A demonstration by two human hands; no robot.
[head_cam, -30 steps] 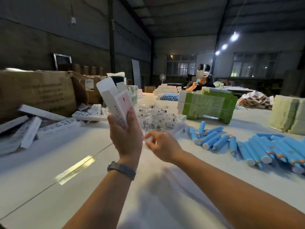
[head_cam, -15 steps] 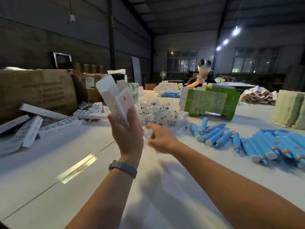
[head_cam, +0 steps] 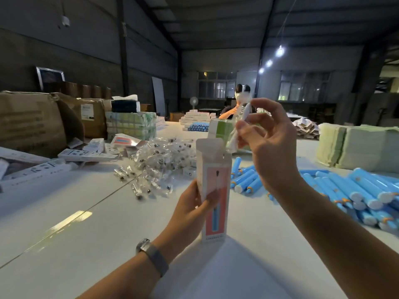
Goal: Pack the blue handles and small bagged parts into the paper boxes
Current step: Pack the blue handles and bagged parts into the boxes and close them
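My left hand (head_cam: pixel 190 210) grips a tall paper box (head_cam: pixel 216 190) upright over the table, its top flap open and its pink front facing me. Just above the box mouth, my right hand (head_cam: pixel 267 145) pinches a small clear bagged part (head_cam: pixel 239 126) between thumb and fingers; the bag's lower end hangs at the opening. A heap of small bagged parts (head_cam: pixel 159 160) lies behind the box. Blue handles (head_cam: pixel 349 188) lie piled at the right, with a few more (head_cam: pixel 244 178) right behind the box.
Flat and closed white boxes (head_cam: pixel 86 156) lie at the left beside big brown cartons (head_cam: pixel 32 124). Green-white stacks (head_cam: pixel 356 145) stand at the right and behind my hands. A seated person (head_cam: pixel 235 104) works at the far end of the white table (head_cam: pixel 86 234).
My left hand has brought the box down and stood it upright. My right hand has risen from the heap with a bagged part to above the box mouth.
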